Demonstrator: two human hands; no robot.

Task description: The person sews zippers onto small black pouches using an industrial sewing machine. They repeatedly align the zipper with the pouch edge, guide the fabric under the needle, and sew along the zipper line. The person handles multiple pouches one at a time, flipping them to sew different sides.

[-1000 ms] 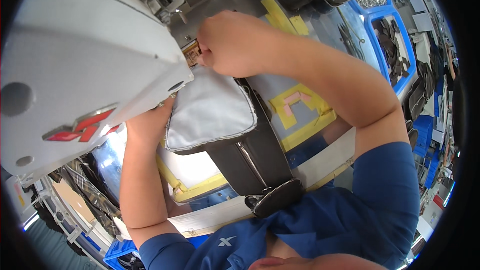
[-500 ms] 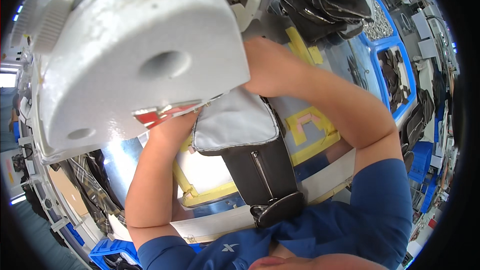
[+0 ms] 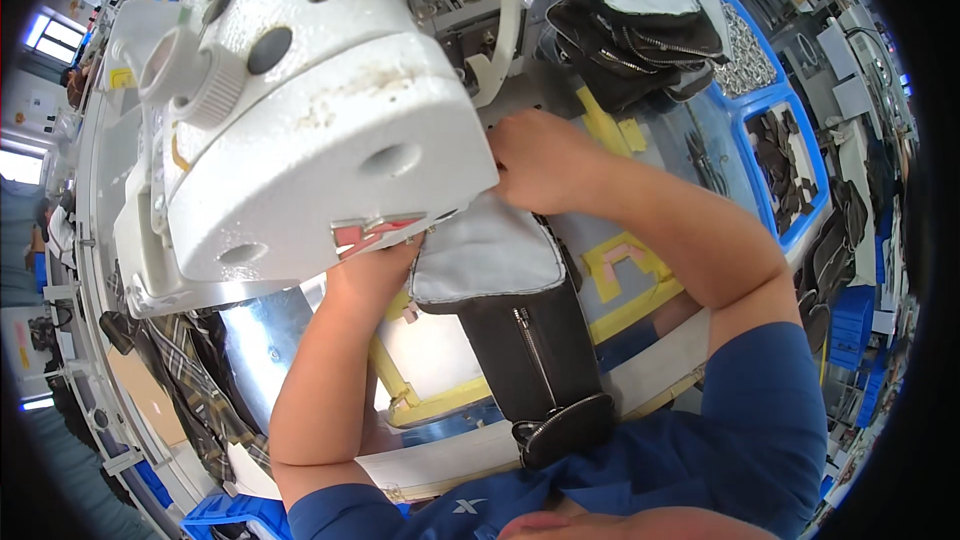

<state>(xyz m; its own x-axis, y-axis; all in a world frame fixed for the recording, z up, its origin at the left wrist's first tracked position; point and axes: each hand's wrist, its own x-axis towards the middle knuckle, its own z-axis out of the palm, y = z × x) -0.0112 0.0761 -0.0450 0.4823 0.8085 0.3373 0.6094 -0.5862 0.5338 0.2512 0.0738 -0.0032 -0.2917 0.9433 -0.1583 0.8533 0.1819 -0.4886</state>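
Note:
A black bag piece (image 3: 530, 350) with a silver zipper and a pale grey panel (image 3: 490, 255) stretches from my body to beneath a white sewing machine head (image 3: 320, 170). At the panel's far right corner my right hand (image 3: 545, 158) is closed, with bent fingers on the bag; its fingertips are partly covered by the machine. My left hand (image 3: 375, 270) reaches under the machine head beside the panel's left edge, and its fingers are hidden. The needle area and the bag's far end cannot be seen.
Folded black bag pieces with zippers (image 3: 640, 30) are stacked at the back right. Beside them stand blue trays (image 3: 785, 100) with chain and dark parts. Scissors (image 3: 706, 162) lie on the table near yellow tape (image 3: 640, 310). Plaid cloth (image 3: 190, 380) hangs at the left.
The machine head appears lower and farther right, with more of its top showing, as the view has shifted. The bag appears slightly farther right. Both hands stay at the bag.

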